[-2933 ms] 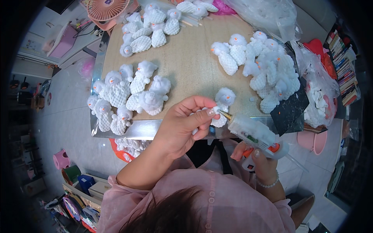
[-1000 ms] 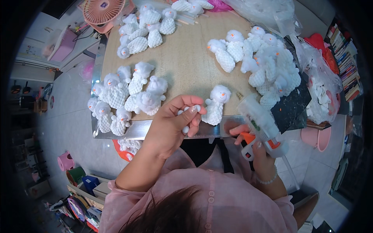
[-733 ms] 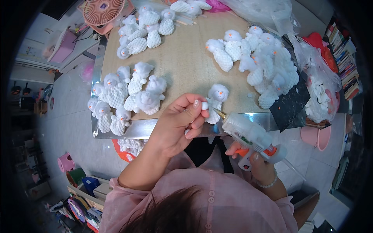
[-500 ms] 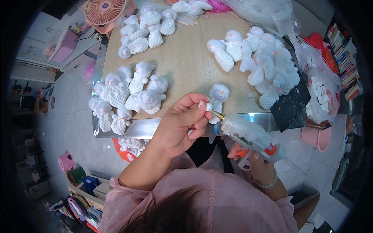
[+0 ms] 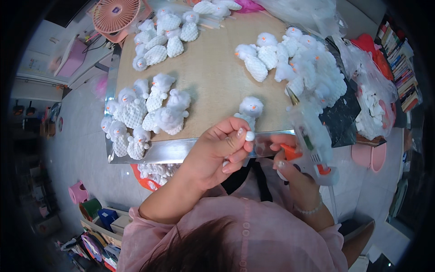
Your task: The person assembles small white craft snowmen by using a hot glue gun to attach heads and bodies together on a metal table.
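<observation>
My left hand [image 5: 217, 156] pinches a small white ball [image 5: 249, 136] between thumb and fingertips; another small white piece shows among its lower fingers. My right hand [image 5: 294, 177] grips a translucent hot glue gun [image 5: 310, 138] with an orange trigger, its metal nozzle tilted up, apart from the ball and beside the right-hand pile. A white plush snowman [image 5: 251, 107] with an orange nose lies just beyond my left hand, near the metal edge [image 5: 158, 148] of the table [image 5: 208, 72], its lower part partly hidden behind my fingers.
Piles of snowmen lie at back left [image 5: 165, 41], front left [image 5: 129, 109] and right [image 5: 308, 68]. A pink fan [image 5: 117, 14] and thin sticks stand or lie at the back. Plastic bags [image 5: 371, 104] and stacked books [image 5: 396, 63] sit at the right.
Since half a second ago the glue gun has swung up and right, its nozzle leaving the ball. My left hand has shifted slightly down and to the right, still pinching the ball.
</observation>
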Demonstrator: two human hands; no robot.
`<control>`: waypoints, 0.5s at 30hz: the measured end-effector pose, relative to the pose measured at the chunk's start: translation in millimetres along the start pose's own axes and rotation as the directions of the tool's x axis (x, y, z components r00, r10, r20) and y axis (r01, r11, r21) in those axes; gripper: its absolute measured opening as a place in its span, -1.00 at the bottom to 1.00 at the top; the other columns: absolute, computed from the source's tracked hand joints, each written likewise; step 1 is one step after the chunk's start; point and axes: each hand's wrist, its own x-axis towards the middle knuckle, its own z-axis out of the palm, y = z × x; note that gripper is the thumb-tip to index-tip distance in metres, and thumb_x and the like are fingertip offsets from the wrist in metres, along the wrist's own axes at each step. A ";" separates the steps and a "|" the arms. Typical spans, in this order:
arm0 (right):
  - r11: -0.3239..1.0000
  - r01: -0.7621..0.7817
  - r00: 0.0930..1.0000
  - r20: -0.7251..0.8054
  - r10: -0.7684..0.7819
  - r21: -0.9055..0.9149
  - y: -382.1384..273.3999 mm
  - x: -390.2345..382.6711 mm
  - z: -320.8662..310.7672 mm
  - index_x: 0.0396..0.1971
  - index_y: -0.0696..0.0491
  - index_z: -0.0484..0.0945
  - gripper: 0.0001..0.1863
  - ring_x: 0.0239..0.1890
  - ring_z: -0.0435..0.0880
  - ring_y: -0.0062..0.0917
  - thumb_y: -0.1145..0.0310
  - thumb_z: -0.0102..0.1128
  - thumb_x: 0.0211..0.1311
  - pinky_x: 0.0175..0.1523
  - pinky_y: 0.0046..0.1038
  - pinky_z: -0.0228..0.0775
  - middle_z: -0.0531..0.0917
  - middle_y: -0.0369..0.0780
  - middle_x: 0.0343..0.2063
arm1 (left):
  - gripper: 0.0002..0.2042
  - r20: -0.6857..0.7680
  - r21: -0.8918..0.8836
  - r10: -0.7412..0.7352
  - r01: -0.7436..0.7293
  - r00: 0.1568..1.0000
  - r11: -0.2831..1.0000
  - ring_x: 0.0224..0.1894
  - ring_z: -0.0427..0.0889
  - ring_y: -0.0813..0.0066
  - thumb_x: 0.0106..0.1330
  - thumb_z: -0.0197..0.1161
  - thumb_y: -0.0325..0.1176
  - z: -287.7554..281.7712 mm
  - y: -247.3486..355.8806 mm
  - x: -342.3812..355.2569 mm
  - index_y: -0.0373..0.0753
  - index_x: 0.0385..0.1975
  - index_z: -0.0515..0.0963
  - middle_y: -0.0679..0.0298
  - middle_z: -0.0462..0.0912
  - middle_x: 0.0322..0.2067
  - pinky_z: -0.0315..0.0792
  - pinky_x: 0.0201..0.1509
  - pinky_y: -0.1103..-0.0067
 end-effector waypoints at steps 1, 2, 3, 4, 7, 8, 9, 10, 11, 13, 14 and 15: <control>1.000 0.002 1.000 0.007 -0.003 0.020 -1.2 3.2 3.5 -0.15 0.21 0.48 -0.66 -0.38 0.46 -0.66 0.44 0.16 0.01 -0.27 -0.65 0.27 0.54 -0.23 -0.30 | -0.93 -0.025 -0.032 -0.035 0.034 0.999 0.999 -0.65 0.26 0.68 0.33 0.08 -0.41 1.7 -4.0 -0.1 -0.21 -0.26 0.40 0.22 0.54 -0.44 0.12 -0.71 0.79; 1.000 -0.005 1.000 0.011 0.005 0.024 -4.5 5.7 8.1 -0.18 0.20 0.48 -0.69 -0.39 0.45 -0.67 0.46 0.15 0.03 -0.27 -0.65 0.27 0.54 -0.24 -0.32 | -0.93 -0.009 -0.046 -0.047 0.046 0.999 0.998 -0.65 0.27 0.67 0.33 0.08 -0.41 1.8 -7.7 0.5 -0.20 -0.27 0.39 0.21 0.54 -0.44 0.12 -0.71 0.78; 1.000 -0.012 1.000 0.014 0.011 0.028 -9.3 7.7 13.0 -0.21 0.20 0.49 -0.73 -0.39 0.45 -0.68 0.47 0.14 0.04 -0.27 -0.65 0.27 0.54 -0.25 -0.34 | -0.94 0.009 -0.060 -0.058 0.059 0.998 0.996 -0.65 0.27 0.66 0.33 0.08 -0.41 0.9 -11.1 1.5 -0.19 -0.28 0.37 0.21 0.54 -0.44 0.12 -0.71 0.78; 0.999 -0.018 1.000 0.018 0.018 0.032 -12.2 9.5 15.0 -0.24 0.19 0.49 -0.77 -0.40 0.44 -0.68 0.48 0.13 0.05 -0.27 -0.65 0.26 0.54 -0.27 -0.37 | -0.94 0.026 -0.074 -0.069 0.071 0.997 0.995 -0.65 0.27 0.66 0.33 0.09 -0.41 0.6 -13.3 1.9 -0.18 -0.29 0.36 0.20 0.54 -0.44 0.12 -0.71 0.78; 0.995 0.036 0.984 0.171 -0.052 0.097 0.8 15.1 7.7 -0.14 0.14 0.44 -0.76 -0.23 0.50 -0.67 0.61 0.06 0.16 -0.04 -0.58 0.36 0.54 -0.31 -0.33 | -0.92 -0.002 -0.097 -0.127 0.126 0.992 0.987 -0.65 0.28 0.64 0.32 0.09 -0.42 3.7 -15.9 2.6 -0.16 -0.33 0.31 0.19 0.53 -0.44 0.12 -0.72 0.77; 0.993 0.040 0.982 0.181 -0.060 0.111 1.7 15.5 8.1 -0.13 0.14 0.43 -0.74 -0.23 0.50 -0.67 0.62 0.05 0.16 -0.04 -0.56 0.37 0.53 -0.31 -0.34 | -0.91 -0.008 -0.104 -0.140 0.138 0.990 0.985 -0.66 0.28 0.64 0.32 0.09 -0.42 4.1 -16.8 3.0 -0.16 -0.33 0.31 0.19 0.53 -0.44 0.12 -0.73 0.76; 0.990 0.032 0.982 0.180 -0.057 0.139 1.1 15.3 8.7 -0.12 0.14 0.43 -0.74 -0.23 0.50 -0.66 0.62 0.05 0.16 -0.03 -0.55 0.38 0.53 -0.31 -0.35 | -0.91 -0.013 -0.104 -0.149 0.147 0.989 0.984 -0.66 0.28 0.64 0.32 0.09 -0.42 3.9 -17.7 3.3 -0.16 -0.34 0.31 0.19 0.53 -0.45 0.12 -0.73 0.76; 0.986 0.025 0.982 0.179 -0.055 0.166 -0.7 14.6 9.6 -0.12 0.14 0.42 -0.74 -0.24 0.51 -0.66 0.63 0.04 0.16 -0.03 -0.54 0.39 0.53 -0.30 -0.35 | -0.91 -0.017 -0.104 -0.158 0.156 0.987 0.982 -0.66 0.28 0.64 0.32 0.09 -0.42 3.7 -18.5 3.4 -0.17 -0.34 0.30 0.19 0.53 -0.45 0.12 -0.73 0.77; 0.981 0.017 0.982 0.179 -0.053 0.192 -2.0 13.8 10.7 -0.12 0.14 0.41 -0.74 -0.24 0.51 -0.65 0.63 0.04 0.16 -0.02 -0.53 0.40 0.52 -0.30 -0.36 | -0.91 -0.022 -0.104 -0.167 0.164 0.986 0.981 -0.66 0.28 0.64 0.32 0.09 -0.42 3.5 -19.0 3.1 -0.17 -0.35 0.30 0.19 0.53 -0.45 0.12 -0.73 0.77; 0.984 0.034 0.995 0.089 -0.050 0.173 -2.8 12.1 15.3 -0.27 0.15 0.44 -0.84 -0.33 0.49 -0.69 0.59 0.10 0.12 -0.18 -0.64 0.31 0.52 -0.32 -0.41 | -0.91 -0.020 -0.100 -0.172 0.169 0.985 0.981 -0.66 0.27 0.65 0.32 0.09 -0.43 3.3 -20.6 2.0 -0.18 -0.32 0.30 0.20 0.52 -0.46 0.10 -0.73 0.76; 0.986 0.042 0.998 0.044 -0.050 0.163 -2.9 11.7 16.5 -0.34 0.15 0.46 -0.89 -0.37 0.48 -0.71 0.57 0.13 0.10 -0.25 -0.69 0.26 0.52 -0.32 -0.44 | -0.91 -0.019 -0.098 -0.174 0.171 0.985 0.980 -0.66 0.26 0.65 0.32 0.09 -0.43 3.4 -21.5 1.0 -0.18 -0.31 0.30 0.21 0.52 -0.47 0.09 -0.73 0.76; 0.995 0.057 0.998 -0.006 -0.056 0.076 -2.3 12.1 15.1 -0.34 0.14 0.46 -0.89 -0.37 0.48 -0.72 0.56 0.13 0.10 -0.25 -0.68 0.28 0.52 -0.32 -0.43 | -0.91 -0.086 0.032 -0.099 0.102 0.991 0.994 -0.65 0.29 0.65 0.32 0.09 -0.43 3.9 -21.8 -1.3 -0.19 -0.29 0.32 0.21 0.52 -0.47 0.13 -0.71 0.75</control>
